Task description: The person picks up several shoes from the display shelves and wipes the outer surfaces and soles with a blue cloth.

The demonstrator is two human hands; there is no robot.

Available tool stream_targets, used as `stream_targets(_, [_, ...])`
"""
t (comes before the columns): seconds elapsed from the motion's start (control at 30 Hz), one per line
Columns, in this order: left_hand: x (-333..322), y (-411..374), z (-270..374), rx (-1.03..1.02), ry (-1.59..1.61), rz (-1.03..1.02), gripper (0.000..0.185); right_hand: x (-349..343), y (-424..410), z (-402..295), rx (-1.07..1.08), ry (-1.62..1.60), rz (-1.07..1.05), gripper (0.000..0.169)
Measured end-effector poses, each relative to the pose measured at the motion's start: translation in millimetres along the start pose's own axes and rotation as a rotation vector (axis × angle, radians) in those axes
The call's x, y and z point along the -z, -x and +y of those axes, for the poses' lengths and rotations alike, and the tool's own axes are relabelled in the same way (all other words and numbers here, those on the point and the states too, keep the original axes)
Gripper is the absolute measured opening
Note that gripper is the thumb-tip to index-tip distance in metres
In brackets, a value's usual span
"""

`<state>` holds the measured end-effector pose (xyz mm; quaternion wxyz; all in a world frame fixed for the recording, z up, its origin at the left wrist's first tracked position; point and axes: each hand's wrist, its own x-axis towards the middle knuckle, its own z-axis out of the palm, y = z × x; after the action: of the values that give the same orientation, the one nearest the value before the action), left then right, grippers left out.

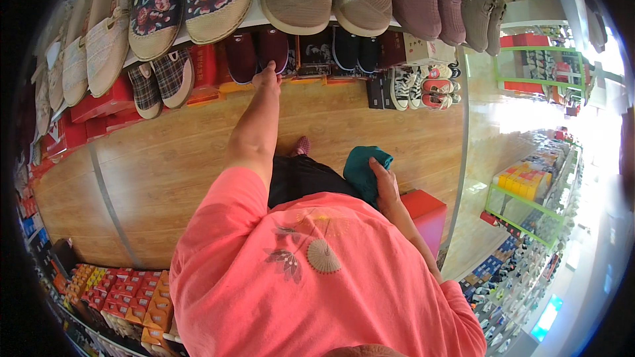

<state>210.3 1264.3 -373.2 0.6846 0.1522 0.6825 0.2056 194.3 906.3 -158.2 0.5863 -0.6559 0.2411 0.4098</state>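
Observation:
My left hand (268,77) reaches out to a pair of maroon slip-on shoes (241,59) on the lower shelf level. Its thumb lies on the toe of the right-hand shoe (274,48), and the other fingers are mostly hidden around that toe. A folded teal cloth (364,171) is in my right hand (387,183), held near my hip with the thumb on top. Just right of the maroon pair stands a pair of black slip-on shoes (345,49). Plaid slip-ons (171,79) sit to the left.
Above, a white shelf edge (255,17) carries beige mesh shoes (297,2), embroidered shoes (218,5) and mauve lace-ups (414,0). Canvas sneakers (414,87) stand at the shelf's right end. A red block-like seat (424,208) is beside my right arm. Stacked shoeboxes (124,292) are behind me.

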Motion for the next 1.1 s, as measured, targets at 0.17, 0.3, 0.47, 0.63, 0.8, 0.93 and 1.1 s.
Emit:
stream_targets(0.17, [3,10,-7,-0.018,0.066,-0.014,0.032,5,-6,-13,-0.005,0.043,-0.063,0.037])
stream_targets(0.3, [5,7,-12,-0.048,0.08,-0.065,0.032,3,-12,-22,-0.013,0.02,-0.068,0.03])
stream_targets(0.47, [14,-16,-22,-0.073,0.012,-0.099,0.036,-3,-20,-32,-0.03,0.041,-0.089,0.03])
stream_targets(0.63, [17,-7,-17,-0.068,-0.045,-0.169,0.043,-4,-28,-34,-0.051,0.064,-0.103,0.03])
stream_targets(0.8, [19,-16,-26,-0.07,-0.036,-0.167,0.046,1,-35,-32,-0.047,0.121,-0.09,0.032])
stream_targets(0.93, [17,-24,-33,-0.105,0.033,-0.232,0.054,2,-36,-32,-0.039,0.161,-0.074,0.034])
stream_targets(1.1, [24,-41,-37,-0.054,0.086,-0.325,0.06,2,-38,-28,-0.009,0.141,-0.087,0.034])
